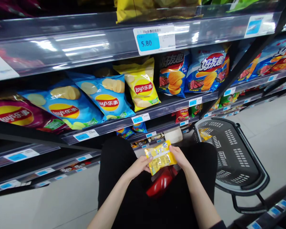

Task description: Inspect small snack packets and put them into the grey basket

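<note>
You have the yellow packet [160, 161] out in front of you, above your lap and between your black-clad knees [118, 156], with a glossy red object [160, 184] lower down between your thighs; what that is, you cannot tell from here. Both hands are on the packet: the fingers of your left hand [138, 167] pinch its left edge, thumb over the near face and the others tucked behind, while the fingers of your right hand [180, 156] are closed on its right edge toward the upper corner. Expect it to be light and limp, a thin film pouch that bends and creases easily, with a shiny surface that may slide a little under dry skin. Whatever is inside could be brittle, so avoid squeezing the middle; the two side edges, where you already have it, look like the best places to hold. Its longer direction seems to run from hand to hand, climbing toward the right, though it is only slightly longer than tall and your fingers cover part of the ends. A pale strip, perhaps a back seam, follows that same line. The printed face tilts up toward you, with a round blue-and-white mark near the upper right corner. The grey basket [250, 171] sits beside your right knee.
</note>
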The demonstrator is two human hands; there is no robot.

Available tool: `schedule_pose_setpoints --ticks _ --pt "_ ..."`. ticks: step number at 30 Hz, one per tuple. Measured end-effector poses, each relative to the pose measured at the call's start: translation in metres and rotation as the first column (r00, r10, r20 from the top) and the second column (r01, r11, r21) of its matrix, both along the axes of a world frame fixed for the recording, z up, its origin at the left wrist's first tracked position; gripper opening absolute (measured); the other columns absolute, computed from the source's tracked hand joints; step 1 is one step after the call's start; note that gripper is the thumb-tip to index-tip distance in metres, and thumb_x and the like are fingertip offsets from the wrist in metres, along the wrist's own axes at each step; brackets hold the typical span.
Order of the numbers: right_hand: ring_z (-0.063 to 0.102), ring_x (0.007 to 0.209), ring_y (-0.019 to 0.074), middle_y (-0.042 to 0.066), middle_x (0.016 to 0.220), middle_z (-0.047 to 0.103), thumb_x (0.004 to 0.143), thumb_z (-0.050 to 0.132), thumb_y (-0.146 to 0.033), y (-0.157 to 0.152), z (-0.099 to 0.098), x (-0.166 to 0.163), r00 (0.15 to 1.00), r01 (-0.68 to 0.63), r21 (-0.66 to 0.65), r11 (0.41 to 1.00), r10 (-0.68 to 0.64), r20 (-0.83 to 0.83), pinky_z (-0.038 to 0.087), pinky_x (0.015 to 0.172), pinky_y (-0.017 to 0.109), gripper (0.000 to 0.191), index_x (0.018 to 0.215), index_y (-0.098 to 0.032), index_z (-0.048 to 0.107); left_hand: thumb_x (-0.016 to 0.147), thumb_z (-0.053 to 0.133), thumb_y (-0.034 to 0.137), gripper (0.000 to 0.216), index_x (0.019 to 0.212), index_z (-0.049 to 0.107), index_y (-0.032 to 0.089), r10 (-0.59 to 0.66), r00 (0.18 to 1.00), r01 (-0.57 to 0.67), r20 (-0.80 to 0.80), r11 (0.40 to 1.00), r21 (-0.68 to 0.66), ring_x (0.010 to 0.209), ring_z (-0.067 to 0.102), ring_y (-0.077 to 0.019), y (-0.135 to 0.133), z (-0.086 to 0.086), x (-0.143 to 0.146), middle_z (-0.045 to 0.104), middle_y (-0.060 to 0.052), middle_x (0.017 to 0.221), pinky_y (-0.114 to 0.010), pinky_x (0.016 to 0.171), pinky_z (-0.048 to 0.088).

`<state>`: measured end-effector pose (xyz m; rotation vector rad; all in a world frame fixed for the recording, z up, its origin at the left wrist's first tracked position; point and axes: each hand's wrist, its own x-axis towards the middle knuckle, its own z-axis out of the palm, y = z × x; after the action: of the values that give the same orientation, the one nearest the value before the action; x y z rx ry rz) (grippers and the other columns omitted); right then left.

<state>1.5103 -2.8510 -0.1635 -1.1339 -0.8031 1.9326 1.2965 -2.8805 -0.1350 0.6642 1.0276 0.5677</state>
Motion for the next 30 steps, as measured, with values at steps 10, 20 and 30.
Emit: schedule_pose_setpoints --ticks 10,20,30 --pt "0.061 0.054 0.0185 0.006 0.06 0.068 0.062 0.065 -0.071 0.001 0.0 0.002 0.992 0.016 0.034 0.999 -0.02 0.124 0.045 0.056 0.029 0.059 0.064 -0.012 0.068 0.06 0.079 0.053 0.058 0.094 0.073 0.006 -0.071 0.995 0.071 0.063 0.997 0.006 0.071 0.071 -0.0242 -0.005 -0.001 0.002 0.075 -0.017 0.082 -0.032 0.065 0.058" --pt "0.057 0.055 0.0169 0.0 0.059 0.063 0.061 0.074 -0.057 0.004 -0.001 0.011 0.984 0.047 0.134 0.99 -0.069 0.165 0.043 0.054 0.027 0.041 0.061 -0.017 0.066 0.068 0.074 0.051 0.048 0.089 0.075 0.007 -0.04 0.999 0.042 -0.037 0.997 0.061 0.065 0.071 -0.0232 -0.001 0.004 0.001 0.075 -0.016 0.077 -0.03 0.061 0.057" --pt "0.054 0.051 0.0154 0.002 0.056 0.061 0.07 0.064 -0.063 0.002 -0.002 0.014 0.986 0.027 0.151 0.988 -0.051 0.159 0.042 0.053 0.027 0.049 0.066 -0.015 0.067 0.066 0.074 0.052 0.046 0.084 0.075 0.009 -0.101 0.993 0.104 -0.056 0.992 0.066 0.067 0.072 -0.0239 -0.002 0.01 0.003 0.076 -0.014 0.077 -0.031 0.062 0.058"
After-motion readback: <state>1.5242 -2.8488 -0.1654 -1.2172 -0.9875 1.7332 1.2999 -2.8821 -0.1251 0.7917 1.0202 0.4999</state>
